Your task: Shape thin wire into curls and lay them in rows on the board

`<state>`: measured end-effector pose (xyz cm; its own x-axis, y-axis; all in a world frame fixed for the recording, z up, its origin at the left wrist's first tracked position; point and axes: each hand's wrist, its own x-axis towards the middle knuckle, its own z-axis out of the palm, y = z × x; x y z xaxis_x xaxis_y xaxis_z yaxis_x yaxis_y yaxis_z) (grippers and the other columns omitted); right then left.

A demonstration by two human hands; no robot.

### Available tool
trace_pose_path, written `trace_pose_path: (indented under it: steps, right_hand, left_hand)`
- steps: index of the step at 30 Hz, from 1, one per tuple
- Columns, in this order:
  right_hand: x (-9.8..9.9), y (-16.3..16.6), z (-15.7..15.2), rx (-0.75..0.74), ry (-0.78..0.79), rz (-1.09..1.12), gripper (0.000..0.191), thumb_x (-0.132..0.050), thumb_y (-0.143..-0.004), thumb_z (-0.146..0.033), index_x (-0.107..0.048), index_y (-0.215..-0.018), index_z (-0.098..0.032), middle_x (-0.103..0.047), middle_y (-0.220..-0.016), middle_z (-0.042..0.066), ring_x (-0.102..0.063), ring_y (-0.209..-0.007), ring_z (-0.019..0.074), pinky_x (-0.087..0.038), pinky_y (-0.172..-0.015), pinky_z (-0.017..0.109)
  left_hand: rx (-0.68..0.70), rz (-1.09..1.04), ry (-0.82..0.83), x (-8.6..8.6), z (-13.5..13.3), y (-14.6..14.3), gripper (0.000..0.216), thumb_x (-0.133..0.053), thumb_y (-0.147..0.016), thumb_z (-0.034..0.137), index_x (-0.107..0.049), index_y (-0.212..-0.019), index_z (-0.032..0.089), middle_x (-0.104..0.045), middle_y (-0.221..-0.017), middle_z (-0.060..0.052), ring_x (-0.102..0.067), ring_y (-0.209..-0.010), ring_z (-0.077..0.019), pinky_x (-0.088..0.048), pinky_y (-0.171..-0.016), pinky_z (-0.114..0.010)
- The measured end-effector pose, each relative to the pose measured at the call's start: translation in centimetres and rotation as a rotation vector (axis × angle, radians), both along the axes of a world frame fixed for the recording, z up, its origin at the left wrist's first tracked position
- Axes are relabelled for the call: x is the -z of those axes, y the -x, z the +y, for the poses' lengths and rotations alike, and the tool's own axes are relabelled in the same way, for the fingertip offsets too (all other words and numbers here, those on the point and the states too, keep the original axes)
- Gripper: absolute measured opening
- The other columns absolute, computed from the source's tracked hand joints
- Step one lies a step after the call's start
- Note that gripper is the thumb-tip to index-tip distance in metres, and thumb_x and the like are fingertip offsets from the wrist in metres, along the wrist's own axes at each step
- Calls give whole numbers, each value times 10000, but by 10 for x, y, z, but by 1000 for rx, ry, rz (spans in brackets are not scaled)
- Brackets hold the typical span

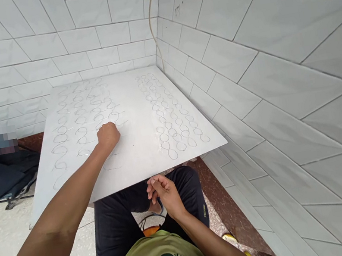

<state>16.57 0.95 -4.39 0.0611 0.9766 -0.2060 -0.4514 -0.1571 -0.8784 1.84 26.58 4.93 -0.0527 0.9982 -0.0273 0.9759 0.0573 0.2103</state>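
A large white board [137,120] lies flat over my knees, reaching into the corner of a tiled wall. Rows of thin looped wire pieces [175,123] lie on its right side, and more wavy wire shapes [80,117] cover its left side. My left hand [108,136] rests on the board among the left rows, fingers curled into a fist; what it holds is hidden. My right hand [164,192] hovers just below the board's near edge, over my lap, fingers pinched together on something too small to name.
White tiled walls [262,64] close in on the right and at the back. A thin cable [151,17] hangs down the corner. Dark cloth [1,173] and a small metal frame lie on the floor at the left. An orange object [150,231] sits between my legs.
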Motion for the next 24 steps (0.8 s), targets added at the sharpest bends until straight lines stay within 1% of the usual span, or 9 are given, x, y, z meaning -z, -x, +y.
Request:
trace_pose_path:
  steps: [4, 8, 11, 14, 16, 18, 21, 23, 24]
  right_hand:
    - [-4, -4, -4, -2, -23, -35, 331, -667, -921, -498, -662, -896, -168, -668, -709, 6, -558, -503, 103, -428, -404, 201]
    - [-13, -21, -8, 79, -79, -190, 297, -608, -977, -472, -661, -914, -186, -665, -746, 10, -561, -553, 115, -430, -454, 215]
    - [-22, -46, -12, 209, -198, -447, 245, -564, -1017, -413, -672, -943, -206, -679, -823, 27, -609, -691, 149, -495, -593, 254]
    - [-30, -72, -13, 324, -317, -767, 210, -511, -1046, -334, -682, -1006, -218, -681, -916, 51, -637, -860, 193, -524, -794, 323]
    - [-31, -86, -11, 371, -365, -931, 219, -481, -1055, -299, -685, -1053, -219, -681, -973, 71, -635, -952, 222, -513, -906, 378]
    - [-28, -94, -9, 387, -396, -1053, 239, -465, -1059, -283, -686, -1120, -216, -685, -1044, 97, -625, -1034, 247, -491, -991, 433]
    - [-21, -96, -3, 365, -408, -1194, 282, -458, -1061, -274, -659, -1245, -203, -671, -1171, 136, -599, -1143, 274, -459, -1065, 499]
    - [-17, -94, -1, 338, -397, -1255, 315, -456, -1061, -270, -628, -1313, -190, -649, -1245, 158, -578, -1202, 286, -441, -1093, 530]
    - [-15, -92, 0, 328, -392, -1272, 331, -454, -1061, -267, -613, -1340, -187, -638, -1272, 166, -569, -1224, 290, -432, -1105, 543]
  left_hand:
    - [25, 17, -15, -2, -3, 2, 298, -509, -854, 125, -679, -1097, 91, -694, -1058, -240, -643, -1055, -373, -504, -864, -441]
    - [75, 20, -65, -11, -18, 5, 260, -485, -907, 192, -701, -1016, 97, -704, -1038, -235, -649, -1025, -378, -492, -834, -442]
    - [146, -2, -144, -19, -47, 8, 307, -461, -959, 300, -722, -997, 144, -721, -1071, -186, -657, -980, -340, -484, -791, -404]
    - [302, -118, -305, -19, -95, 8, 343, -461, -987, 369, -738, -989, 167, -737, -1009, -136, -663, -863, -277, -474, -755, -367]
    - [396, -231, -323, -10, -133, 7, 357, -453, -1007, 388, -739, -976, 176, -740, -944, -102, -654, -780, -231, -480, -757, -351]
    - [461, -342, -280, 4, -171, 4, 351, -450, -1025, 389, -730, -983, 182, -739, -936, -84, -658, -770, -206, -490, -766, -335]
    - [530, -449, -170, 28, -218, -1, 319, -448, -1040, 362, -720, -1015, 197, -738, -978, -80, -686, -875, -213, -505, -811, -328]
    - [541, -501, -101, 42, -241, -3, 298, -452, -1042, 348, -715, -1050, 208, -739, -1037, -84, -695, -950, -219, -514, -871, -331]
    - [547, -516, -53, 48, -251, -3, 298, -444, -1045, 347, -712, -1069, 216, -737, -1059, -83, -697, -968, -219, -517, -876, -329]
